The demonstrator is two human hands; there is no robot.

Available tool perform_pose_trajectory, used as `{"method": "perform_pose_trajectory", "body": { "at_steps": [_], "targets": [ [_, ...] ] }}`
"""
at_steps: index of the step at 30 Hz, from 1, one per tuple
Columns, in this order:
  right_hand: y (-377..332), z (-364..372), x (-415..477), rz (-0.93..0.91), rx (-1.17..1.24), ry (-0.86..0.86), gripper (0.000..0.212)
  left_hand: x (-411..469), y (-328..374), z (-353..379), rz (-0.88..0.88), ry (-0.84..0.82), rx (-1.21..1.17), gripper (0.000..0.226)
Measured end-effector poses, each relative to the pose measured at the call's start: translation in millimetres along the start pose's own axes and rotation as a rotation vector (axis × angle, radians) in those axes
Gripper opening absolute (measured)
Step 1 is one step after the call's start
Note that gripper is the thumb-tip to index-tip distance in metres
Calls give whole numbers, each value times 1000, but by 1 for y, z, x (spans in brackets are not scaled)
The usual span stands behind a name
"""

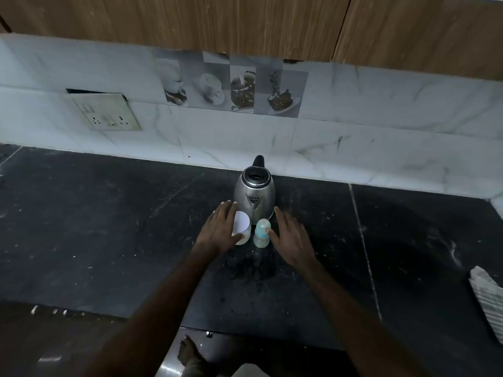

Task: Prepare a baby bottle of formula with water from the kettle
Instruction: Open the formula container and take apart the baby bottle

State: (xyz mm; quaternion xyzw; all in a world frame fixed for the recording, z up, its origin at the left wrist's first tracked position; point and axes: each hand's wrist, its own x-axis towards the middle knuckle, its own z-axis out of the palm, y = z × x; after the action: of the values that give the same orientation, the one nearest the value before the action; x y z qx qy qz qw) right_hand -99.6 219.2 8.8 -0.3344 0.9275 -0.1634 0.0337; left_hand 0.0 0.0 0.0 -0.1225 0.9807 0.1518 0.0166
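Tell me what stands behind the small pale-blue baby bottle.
The round stainless-steel kettle with a black lid, then the white tiled wall. The bottle covers part of its base.

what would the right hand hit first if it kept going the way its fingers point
Probably the kettle, low on its right side: the right hand points its straight fingers forward and slightly left at it. The baby bottle stands beside the thumb, off that line. Depth is unclear.
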Motion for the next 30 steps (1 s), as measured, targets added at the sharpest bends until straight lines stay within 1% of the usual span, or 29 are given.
{"method": "perform_pose_trajectory", "body": {
  "at_steps": [2, 4, 8, 11, 14, 16, 19, 21, 24, 28, 30],
  "targets": [
    [-2, 1, 4, 1, 19, -59, 72, 0, 1, 2, -8, 19, 1, 98],
    [-2, 4, 7, 12, 8, -103, 75, -1, 3, 5, -23, 2, 22, 97],
    [-6, 11, 14, 24, 17, -139, 82, 1, 2, 10, -20, 12, 16, 94],
    [-7, 14, 17, 31, 19, -154, 84, 1, 1, 15, 4, 42, 7, 86],
    [-7, 18, 20, 24, 27, -150, 84, 3, 3, 19, 30, 66, -4, 81],
    [-7, 20, 21, 15, 22, -147, 86, 4, 3, 20, 18, 63, -20, 83],
    [-9, 23, 22, 5, 17, -138, 87, 6, 2, 20, -38, -9, -44, 92],
    [-9, 25, 22, -1, 10, -127, 86, 10, -1, 21, -62, -61, -73, 94],
    [-11, 27, 22, -4, 0, -108, 84, 15, 1, 20, -69, -131, -100, 89],
    [-14, 31, 21, -27, -6, -39, 79, 18, 6, 17, -118, -119, -175, 80],
    [-14, 31, 20, -51, -10, 20, 77, 18, 4, 16, -124, -117, -185, 80]
  ]
}}
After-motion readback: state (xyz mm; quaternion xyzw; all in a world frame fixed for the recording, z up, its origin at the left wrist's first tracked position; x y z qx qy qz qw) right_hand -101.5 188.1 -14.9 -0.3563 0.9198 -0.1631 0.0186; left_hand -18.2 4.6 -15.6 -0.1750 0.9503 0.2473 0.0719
